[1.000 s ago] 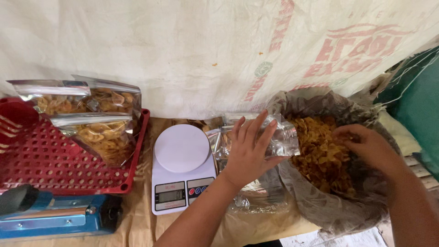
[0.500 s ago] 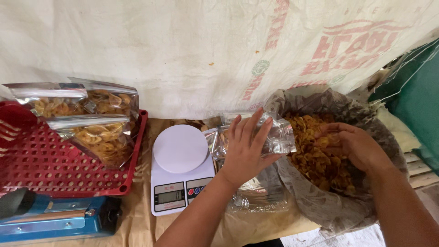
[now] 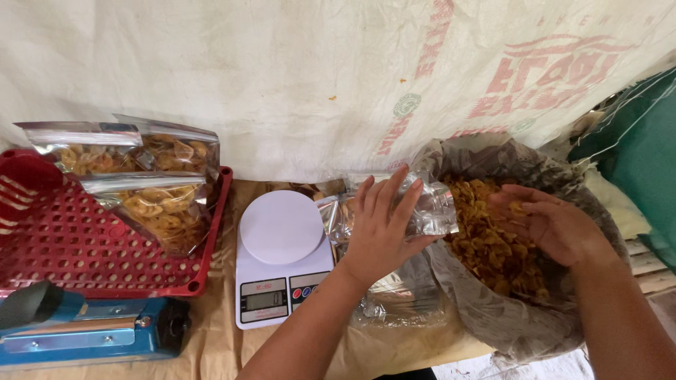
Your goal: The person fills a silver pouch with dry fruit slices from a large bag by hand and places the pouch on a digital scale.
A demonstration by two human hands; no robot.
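My left hand (image 3: pixel 380 229) holds a clear plastic pouch (image 3: pixel 433 211) at the rim of a large sack (image 3: pixel 521 317) lined with plastic and full of golden fried chips (image 3: pixel 486 243). The pouch's mouth points toward the sack. My right hand (image 3: pixel 556 225) is cupped inside the sack with a scoop of chips in its palm, just right of the pouch. A white digital kitchen scale (image 3: pixel 282 257) stands bare to the left of my left hand.
A red perforated tray (image 3: pixel 77 246) at the left holds several filled chip pouches (image 3: pixel 165 211). A blue heat sealer (image 3: pixel 77 331) sits at the front left. More clear bags (image 3: pixel 401 302) lie under my left arm. A white printed tarp (image 3: pixel 317 77) hangs behind.
My right hand has lifted out of the chips and moved left toward the pouch with a handful. My left hand has kept the pouch nearly in place.
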